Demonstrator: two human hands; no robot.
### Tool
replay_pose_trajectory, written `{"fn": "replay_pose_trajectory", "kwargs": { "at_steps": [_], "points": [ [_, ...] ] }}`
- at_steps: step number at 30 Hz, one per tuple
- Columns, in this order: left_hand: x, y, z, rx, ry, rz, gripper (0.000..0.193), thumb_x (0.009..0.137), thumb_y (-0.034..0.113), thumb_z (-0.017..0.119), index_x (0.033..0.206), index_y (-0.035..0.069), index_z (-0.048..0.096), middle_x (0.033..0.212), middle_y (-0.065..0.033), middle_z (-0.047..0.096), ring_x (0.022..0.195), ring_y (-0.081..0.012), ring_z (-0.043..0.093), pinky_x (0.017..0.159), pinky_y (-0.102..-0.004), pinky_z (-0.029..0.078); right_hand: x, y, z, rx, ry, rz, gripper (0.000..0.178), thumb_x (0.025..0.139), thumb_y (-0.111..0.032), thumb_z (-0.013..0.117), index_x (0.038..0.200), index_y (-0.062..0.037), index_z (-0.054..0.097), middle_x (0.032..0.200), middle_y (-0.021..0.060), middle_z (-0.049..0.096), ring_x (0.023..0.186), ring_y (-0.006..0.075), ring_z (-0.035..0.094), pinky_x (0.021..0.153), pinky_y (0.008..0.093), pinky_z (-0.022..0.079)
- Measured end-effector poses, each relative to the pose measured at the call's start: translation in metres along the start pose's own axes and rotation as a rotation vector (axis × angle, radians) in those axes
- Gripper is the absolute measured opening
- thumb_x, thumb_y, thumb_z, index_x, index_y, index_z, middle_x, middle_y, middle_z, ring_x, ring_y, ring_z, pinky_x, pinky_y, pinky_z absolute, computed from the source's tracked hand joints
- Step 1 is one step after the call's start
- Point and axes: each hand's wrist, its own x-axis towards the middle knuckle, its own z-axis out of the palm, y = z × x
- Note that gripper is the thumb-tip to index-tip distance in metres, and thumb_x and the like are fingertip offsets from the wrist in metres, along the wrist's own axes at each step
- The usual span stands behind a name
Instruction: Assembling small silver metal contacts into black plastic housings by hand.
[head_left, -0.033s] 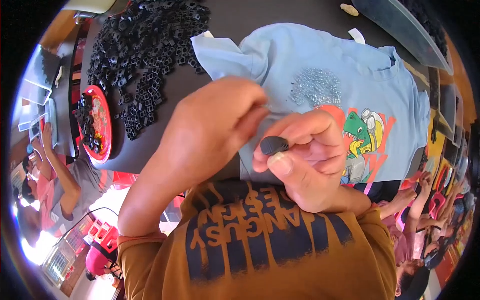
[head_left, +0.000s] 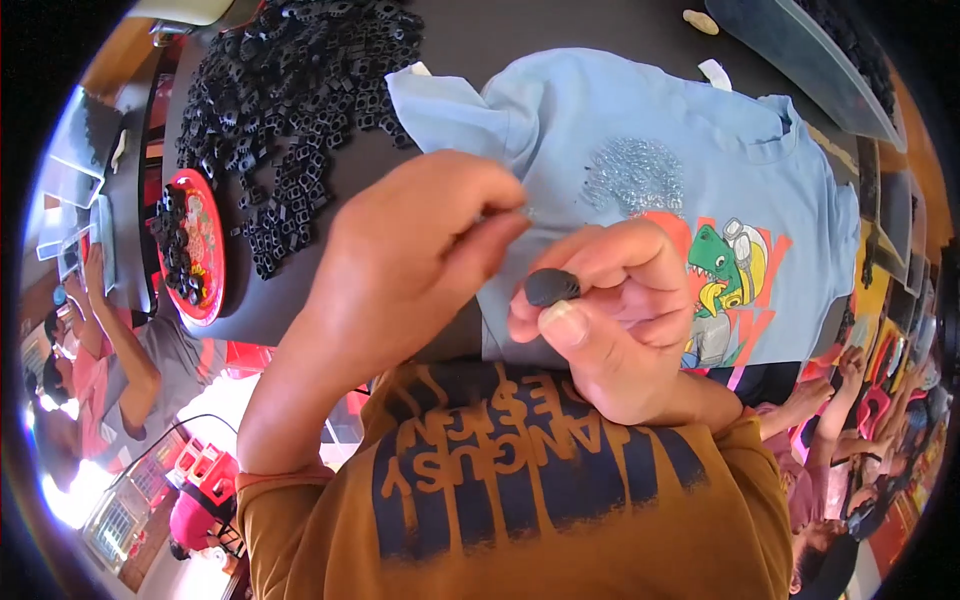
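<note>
My right hand [head_left: 625, 320] is closed on a small black rounded plastic part [head_left: 551, 287], pinched between thumb and fingers above the shirt's lower edge. To its left my left hand [head_left: 425, 240] is closed too, thumb against the fingers, its tips a short way from the black part. What it holds, if anything, is too small to make out. A light blue T-shirt [head_left: 560, 110] with a cartoon dinosaur lies spread under and beyond my hands. On the shirt sits a pile of tiny shiny pieces [head_left: 640, 170], like springs or pins.
A big heap of black plastic parts [head_left: 290, 90] covers the table's far left. Nearer, a red tray [head_left: 210, 240] holds more black pieces. A clear plastic bin [head_left: 815, 65] stands at the far right, with a pale lump [head_left: 700, 21] beside it. Other people sit at both sides.
My left hand has shifted slightly left, away from the black part. My right hand has hardly moved, and the black part in it is turned a little.
</note>
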Motion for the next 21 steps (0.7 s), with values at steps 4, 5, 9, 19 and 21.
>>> {"fn": "replay_pose_trajectory", "kwargs": {
  "at_steps": [4, 5, 9, 19, 21],
  "points": [
    [-0.018, 0.022, -0.018, -0.582, 0.193, -0.316, 0.014, 0.078, -0.008, 0.057, 0.089, 0.0, 0.057, 0.083, -0.0045, 0.056, 0.058, -0.004, 0.046, 0.051, -0.0165, 0.036, -0.001, 0.001, 0.002, -0.029, 0.023, 0.059, 0.028, 0.082, 0.01, 0.059, 0.107, 0.0016, 0.049, 0.095, 0.0068, 0.06, 0.086, 0.0093, 0.057, 0.075, 0.0217, 0.045],
    [-0.02, 0.024, -0.022, -0.545, 0.214, -0.303, 0.015, 0.076, -0.009, 0.056, 0.088, -0.001, 0.057, 0.082, -0.0065, 0.055, 0.057, -0.0051, 0.047, 0.049, -0.0172, 0.036, 0.0, 0.001, 0.003, -0.106, 0.029, 0.07, 0.027, 0.082, 0.009, 0.06, 0.107, 0.0016, 0.051, 0.094, 0.0053, 0.059, 0.084, 0.0087, 0.056, 0.074, 0.0212, 0.044],
    [-0.028, 0.023, -0.024, -0.553, 0.202, -0.133, 0.015, 0.074, -0.009, 0.056, 0.087, -0.001, 0.058, 0.082, -0.0079, 0.056, 0.055, -0.0058, 0.047, 0.048, -0.0168, 0.036, 0.002, 0.005, 0.002, -0.26, -0.002, 0.034, 0.026, 0.081, 0.007, 0.062, 0.106, 0.0013, 0.057, 0.093, 0.0032, 0.058, 0.081, 0.0078, 0.053, 0.072, 0.0213, 0.042],
    [-0.036, 0.032, -0.013, -0.769, 0.227, -0.315, 0.011, 0.078, -0.004, 0.057, 0.088, -0.002, 0.06, 0.085, -0.0086, 0.056, 0.067, -0.0096, 0.049, 0.058, -0.0191, 0.038, 0.007, 0.004, 0.016, -0.039, 0.065, 0.124, 0.024, 0.084, 0.004, 0.061, 0.107, 0.0024, 0.056, 0.102, 0.0074, 0.055, 0.094, 0.0121, 0.054, 0.083, 0.0244, 0.041],
    [-0.037, 0.027, -0.014, -0.717, 0.22, -0.248, 0.011, 0.078, -0.004, 0.056, 0.089, -0.002, 0.059, 0.085, -0.009, 0.056, 0.064, -0.0083, 0.049, 0.056, -0.018, 0.038, 0.003, 0.004, 0.011, -0.057, -0.018, 0.119, 0.024, 0.084, 0.004, 0.06, 0.107, 0.0013, 0.057, 0.102, 0.0073, 0.056, 0.098, 0.0137, 0.054, 0.086, 0.0261, 0.041]
  ]
}}
